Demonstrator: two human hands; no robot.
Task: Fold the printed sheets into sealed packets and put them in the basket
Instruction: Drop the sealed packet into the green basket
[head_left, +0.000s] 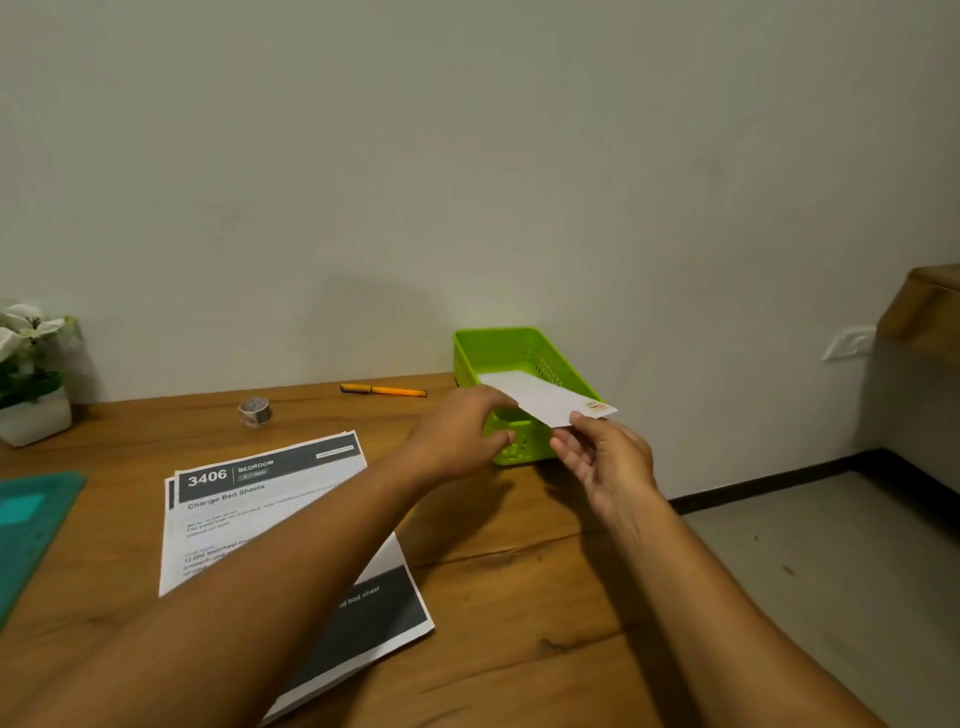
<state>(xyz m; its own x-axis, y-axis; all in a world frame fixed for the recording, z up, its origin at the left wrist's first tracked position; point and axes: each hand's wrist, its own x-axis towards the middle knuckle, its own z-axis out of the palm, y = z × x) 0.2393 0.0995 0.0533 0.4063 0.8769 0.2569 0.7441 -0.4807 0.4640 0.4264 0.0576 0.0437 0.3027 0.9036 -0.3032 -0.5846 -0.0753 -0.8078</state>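
Note:
A folded white packet (540, 397) with a small orange sticker at its right end hangs over the green plastic basket (519, 345) at the table's far right. My right hand (605, 457) pinches the packet's near right edge. My left hand (460, 434) is at the packet's left end with fingers curved, its thumb and fingertips at the paper's edge. A stack of printed sheets (260, 499) headed "3406 Bedroom" lies on the wooden table (519, 597) under my left forearm.
A roll of tape (254, 411) and an orange pen (383, 389) lie near the wall. A white pot with a plant (32, 374) stands far left. A teal mat (31, 525) reaches in at the left edge. The table ends at the right, floor beyond.

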